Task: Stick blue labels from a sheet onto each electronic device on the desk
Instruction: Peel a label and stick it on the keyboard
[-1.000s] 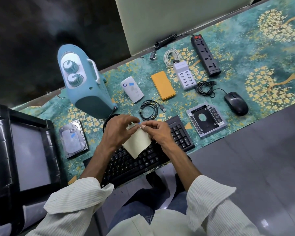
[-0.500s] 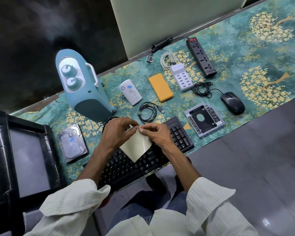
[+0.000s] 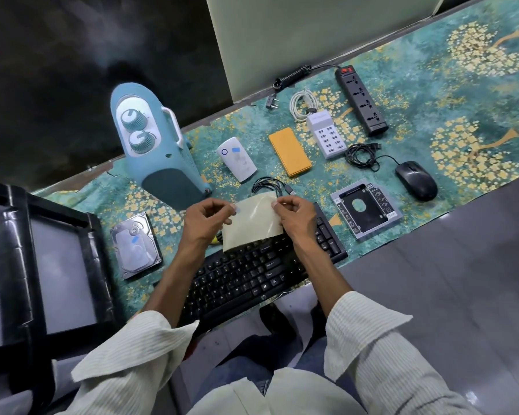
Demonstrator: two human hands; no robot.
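**Blue on two devices so far, plenty left to go**

Quick progress check. The sheet (image 3: 253,224) is held up over the keyboard (image 3: 246,280), near the front edge of the surface (image 3: 462,85). The right hand (image 3: 295,215) pinches its top right corner. The left hand (image 3: 206,220) has its fingers curled, thumb and forefinger pinching what looks like a small blue label (image 3: 239,208) at the sheet's top left corner. Can't tell if it's fully off the backing yet.

Done, as far as I can see: the hard drive (image 3: 135,250) on the left has a blue tag, and so does the small white device (image 3: 237,160).

No blue visible on the teal two-knob unit (image 3: 162,163), orange power bank (image 3: 289,155), white USB hub (image 3: 325,137), power strip (image 3: 361,100), mouse (image 3: 417,181), drive caddy (image 3: 364,209) or the keyboard.

So I'd guess roughly a quarter through, with the pinched label due to go on one of those.
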